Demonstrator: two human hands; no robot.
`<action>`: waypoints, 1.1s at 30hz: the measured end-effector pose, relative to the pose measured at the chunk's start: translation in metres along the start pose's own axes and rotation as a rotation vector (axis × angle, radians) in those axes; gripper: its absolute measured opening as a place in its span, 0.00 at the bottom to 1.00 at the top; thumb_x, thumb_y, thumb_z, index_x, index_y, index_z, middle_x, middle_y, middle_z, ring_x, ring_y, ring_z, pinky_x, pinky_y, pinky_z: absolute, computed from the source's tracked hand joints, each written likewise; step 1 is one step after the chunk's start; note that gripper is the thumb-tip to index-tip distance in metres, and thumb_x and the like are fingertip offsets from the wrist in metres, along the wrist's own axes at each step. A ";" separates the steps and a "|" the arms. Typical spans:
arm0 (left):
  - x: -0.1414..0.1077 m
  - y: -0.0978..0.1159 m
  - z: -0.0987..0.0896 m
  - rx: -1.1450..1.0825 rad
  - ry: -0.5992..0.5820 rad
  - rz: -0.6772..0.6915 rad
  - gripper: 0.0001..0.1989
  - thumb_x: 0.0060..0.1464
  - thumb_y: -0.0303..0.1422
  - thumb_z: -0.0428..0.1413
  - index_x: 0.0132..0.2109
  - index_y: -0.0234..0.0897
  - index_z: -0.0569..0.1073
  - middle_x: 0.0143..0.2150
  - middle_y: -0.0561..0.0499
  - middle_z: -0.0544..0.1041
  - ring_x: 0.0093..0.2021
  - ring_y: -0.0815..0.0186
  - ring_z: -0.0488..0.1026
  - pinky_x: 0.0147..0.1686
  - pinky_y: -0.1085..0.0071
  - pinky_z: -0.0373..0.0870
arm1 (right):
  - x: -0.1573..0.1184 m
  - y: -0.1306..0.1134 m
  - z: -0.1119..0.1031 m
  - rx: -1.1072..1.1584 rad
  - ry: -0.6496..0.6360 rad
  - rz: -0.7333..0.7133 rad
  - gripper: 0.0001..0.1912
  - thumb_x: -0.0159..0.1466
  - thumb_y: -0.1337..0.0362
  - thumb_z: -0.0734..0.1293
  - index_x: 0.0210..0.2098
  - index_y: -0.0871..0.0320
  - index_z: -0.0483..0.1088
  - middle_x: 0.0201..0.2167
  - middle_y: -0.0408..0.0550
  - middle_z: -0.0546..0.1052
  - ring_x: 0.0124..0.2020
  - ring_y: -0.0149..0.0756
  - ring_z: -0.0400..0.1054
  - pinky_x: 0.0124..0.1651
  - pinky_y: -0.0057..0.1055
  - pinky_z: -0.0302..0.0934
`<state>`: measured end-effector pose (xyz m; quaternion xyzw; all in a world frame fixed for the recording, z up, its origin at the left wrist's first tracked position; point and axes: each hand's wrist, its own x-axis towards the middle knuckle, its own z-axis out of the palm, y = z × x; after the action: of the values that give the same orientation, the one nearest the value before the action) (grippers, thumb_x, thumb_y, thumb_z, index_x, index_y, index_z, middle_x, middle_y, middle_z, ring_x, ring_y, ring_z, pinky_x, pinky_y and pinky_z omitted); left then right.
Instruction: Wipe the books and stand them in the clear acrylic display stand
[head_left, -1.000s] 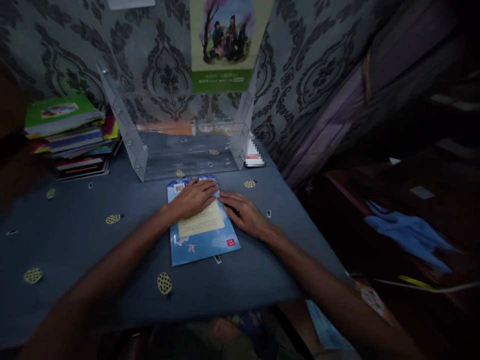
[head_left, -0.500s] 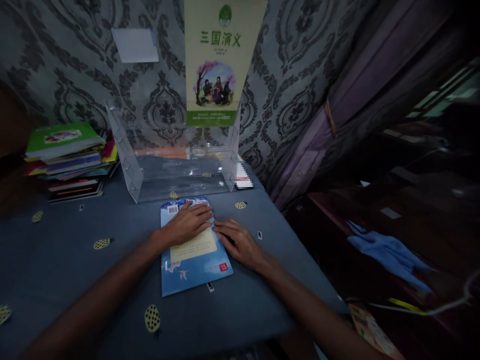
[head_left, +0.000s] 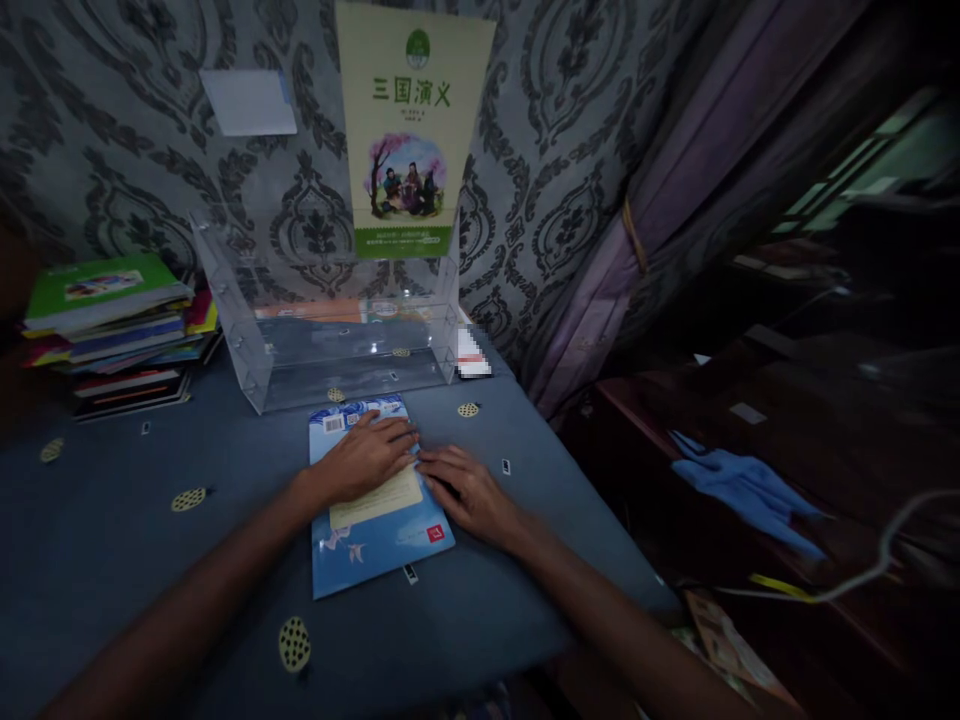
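Observation:
A blue book (head_left: 382,545) with a pale yellow text panel, a barcode and a small red square lies on the dark blue tablecloth (head_left: 225,600). My left hand (head_left: 369,455) rests flat on its upper part, fingers pointing right and slightly spread. Along the book's right edge lies my right hand (head_left: 465,488), its fingertips touching the cover close to my left fingertips. The fingers of my right hand are stretched out and a little bent, with nothing held between them. Behind the book stands a clear acrylic rack (head_left: 247,345).
A yellow-green book (head_left: 412,130) stands upright at the rack. Several books form a stack (head_left: 112,310) at the left. A white card (head_left: 251,103) is on the patterned wall. At the right are a purple curtain (head_left: 600,290) and a blue cloth (head_left: 750,485) on a dark red surface.
The whole view has shifted slightly, so most things appear further left. Both hands stay on the book, with hardly any movement relative to it.

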<state>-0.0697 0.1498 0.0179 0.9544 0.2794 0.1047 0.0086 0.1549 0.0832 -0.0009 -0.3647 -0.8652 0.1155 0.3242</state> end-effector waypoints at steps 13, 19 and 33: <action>0.001 0.013 -0.012 0.001 -0.058 0.030 0.19 0.72 0.39 0.42 0.56 0.41 0.74 0.61 0.43 0.74 0.62 0.56 0.70 0.61 0.54 0.62 | -0.010 -0.015 -0.007 0.029 0.028 -0.034 0.11 0.70 0.69 0.62 0.45 0.56 0.76 0.44 0.53 0.82 0.45 0.42 0.76 0.51 0.42 0.71; -0.005 0.016 -0.015 -0.043 -0.052 0.077 0.20 0.72 0.40 0.43 0.60 0.41 0.72 0.61 0.43 0.73 0.62 0.56 0.70 0.61 0.55 0.65 | -0.016 -0.021 -0.009 0.004 0.061 -0.068 0.11 0.70 0.69 0.62 0.46 0.56 0.76 0.44 0.54 0.82 0.46 0.43 0.76 0.50 0.44 0.71; -0.015 0.026 -0.010 -0.088 -0.058 0.075 0.19 0.71 0.41 0.44 0.61 0.46 0.71 0.65 0.46 0.72 0.68 0.55 0.64 0.66 0.49 0.57 | -0.035 -0.028 -0.011 -0.020 0.035 -0.061 0.12 0.69 0.68 0.64 0.50 0.55 0.75 0.48 0.55 0.81 0.51 0.45 0.76 0.53 0.46 0.71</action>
<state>-0.0703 0.1199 0.0269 0.9655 0.2384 0.0892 0.0545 0.1647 0.0379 0.0026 -0.3431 -0.8713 0.0906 0.3390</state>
